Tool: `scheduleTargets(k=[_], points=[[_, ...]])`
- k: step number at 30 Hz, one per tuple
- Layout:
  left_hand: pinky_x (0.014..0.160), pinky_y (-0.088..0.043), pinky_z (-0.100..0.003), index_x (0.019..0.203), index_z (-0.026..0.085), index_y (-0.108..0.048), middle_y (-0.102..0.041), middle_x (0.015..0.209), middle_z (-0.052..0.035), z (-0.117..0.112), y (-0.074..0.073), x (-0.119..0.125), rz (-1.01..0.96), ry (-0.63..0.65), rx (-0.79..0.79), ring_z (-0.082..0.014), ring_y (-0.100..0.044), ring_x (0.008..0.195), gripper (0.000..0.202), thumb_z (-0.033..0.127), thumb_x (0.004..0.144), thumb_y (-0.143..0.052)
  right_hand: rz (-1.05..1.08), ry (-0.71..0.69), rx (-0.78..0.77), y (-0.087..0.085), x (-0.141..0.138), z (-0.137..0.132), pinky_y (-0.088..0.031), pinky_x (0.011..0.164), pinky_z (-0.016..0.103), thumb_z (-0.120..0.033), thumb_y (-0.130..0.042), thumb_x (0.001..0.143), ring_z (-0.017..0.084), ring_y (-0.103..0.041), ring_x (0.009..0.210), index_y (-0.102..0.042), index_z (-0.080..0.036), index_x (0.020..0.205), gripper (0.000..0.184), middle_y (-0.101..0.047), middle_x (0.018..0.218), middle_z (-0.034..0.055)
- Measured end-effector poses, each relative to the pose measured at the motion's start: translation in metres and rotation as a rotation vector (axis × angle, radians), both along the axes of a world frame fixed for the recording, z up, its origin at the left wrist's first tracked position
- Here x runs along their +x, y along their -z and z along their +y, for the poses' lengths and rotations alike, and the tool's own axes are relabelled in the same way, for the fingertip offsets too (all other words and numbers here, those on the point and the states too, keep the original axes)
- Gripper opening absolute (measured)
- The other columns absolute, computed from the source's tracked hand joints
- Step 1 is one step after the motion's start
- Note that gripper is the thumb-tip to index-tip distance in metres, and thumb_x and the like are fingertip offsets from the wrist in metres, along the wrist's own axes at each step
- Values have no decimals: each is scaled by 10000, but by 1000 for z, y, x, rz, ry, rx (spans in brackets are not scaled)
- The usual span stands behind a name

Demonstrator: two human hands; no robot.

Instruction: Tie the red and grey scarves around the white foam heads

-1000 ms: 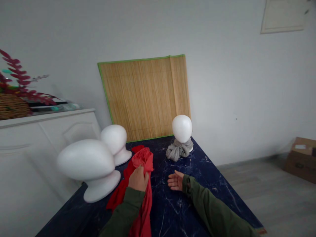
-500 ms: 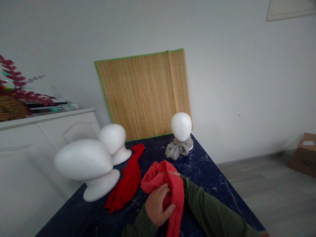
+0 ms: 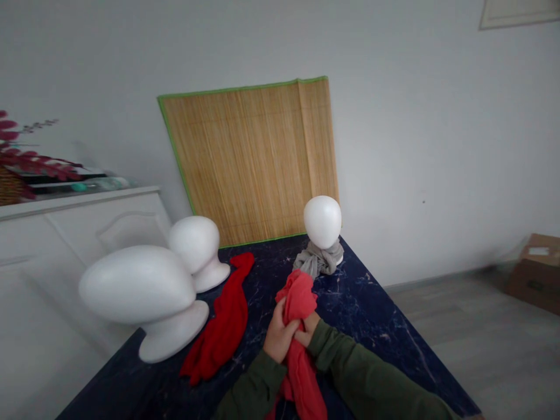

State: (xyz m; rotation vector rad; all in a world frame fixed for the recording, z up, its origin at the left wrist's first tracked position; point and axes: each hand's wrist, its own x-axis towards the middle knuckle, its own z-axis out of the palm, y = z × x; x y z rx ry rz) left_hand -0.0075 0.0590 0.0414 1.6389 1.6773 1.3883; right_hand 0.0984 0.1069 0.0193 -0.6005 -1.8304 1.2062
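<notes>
Both my hands are closed around a coral-red scarf (image 3: pixel 301 297), bunched at the top, with its loose ends hanging down toward me. My left hand (image 3: pixel 280 333) grips it from the left, thumb across the cloth. On the other side my right hand (image 3: pixel 308 328) squeezes it, its fingers partly hidden by the fabric. Just beyond stands a white mannequin head (image 3: pixel 322 220) with a grey scarf (image 3: pixel 315 260) wrapped round its neck. A darker red scarf (image 3: pixel 223 324) lies loosely on the dark blue marbled table (image 3: pixel 367 315), left of my hands.
Two more white mannequin heads stand at the table's left side, a near one (image 3: pixel 140 286) and a farther one (image 3: pixel 195 245). Behind the table a bamboo mat (image 3: pixel 254 163) is against the wall. A white cabinet (image 3: pixel 109 233) is at left, a cardboard box (image 3: pixel 534 274) on the floor at right.
My hands have drawn together around the coral-red scarf, and its wide loop is now gathered into a narrow bunch. The view has shifted slightly.
</notes>
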Motion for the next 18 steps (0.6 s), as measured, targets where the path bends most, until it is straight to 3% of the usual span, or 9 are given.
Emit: scheduleTargets(k=[3, 6, 9, 12, 14, 16, 18], points=[[904, -473, -329, 1129, 128, -513, -632, 1071, -89, 21, -22, -40, 38, -216, 38, -191, -591, 1005, 393, 242, 783, -366, 22, 76, 112, 11, -1, 7, -336, 1008, 396, -279, -642, 635, 260, -466, 1131, -605, -211, 1064, 436, -572, 1150, 62], [1003, -377, -409, 1241, 99, -411, -540, 1196, -143, 39, -46, -90, 88, -447, 106, -235, -493, 1143, 461, 241, 813, -317, 15, 336, 59, 17, 2, 27, -470, 827, 392, -299, -560, 668, 263, -551, 979, -634, -197, 919, 281, -621, 1003, 85], [1070, -253, -466, 1298, 96, -354, -371, 1368, -173, 41, -51, -120, 239, -526, 108, -287, -305, 1294, 555, 230, 769, -455, 25, 610, -8, 13, 16, 60, -443, 860, 393, -256, -501, 705, 265, -510, 1028, -595, -147, 969, 301, -576, 1058, 130], [1019, -204, -613, 1283, 54, -390, -221, 1430, -252, 30, -42, -116, 504, -589, -25, -428, -164, 1316, 631, 193, 694, -570, 34, 864, -75, 1, 38, 97, -293, 1018, 381, -166, -480, 718, 243, -409, 1154, -541, -101, 1067, 361, -514, 1161, 147], [1011, -202, -616, 1288, 45, -391, -191, 1438, -262, 22, -39, -99, 685, -584, -39, -439, -153, 1314, 588, 215, 744, -535, 43, 1000, -145, -6, 50, 121, -217, 1060, 362, -124, -467, 753, 227, -327, 1226, -476, -62, 1160, 412, -439, 1256, 166], [1051, -207, -535, 1304, 64, -382, -255, 1431, -224, 16, -40, -77, 827, -451, 26, -363, -225, 1314, 528, 245, 814, -453, 53, 1091, -242, -13, 56, 142, -216, 1062, 387, -115, -473, 806, 233, -293, 1252, -434, -70, 1210, 409, -384, 1311, 161], [1080, -198, -472, 1310, 122, -390, -346, 1407, -157, 12, -41, -56, 924, -185, 61, -286, -303, 1293, 501, 265, 832, -433, 60, 1131, -360, -20, 58, 161, -276, 1024, 453, -163, -506, 856, 259, -336, 1225, -445, -115, 1209, 361, -386, 1311, 134]])
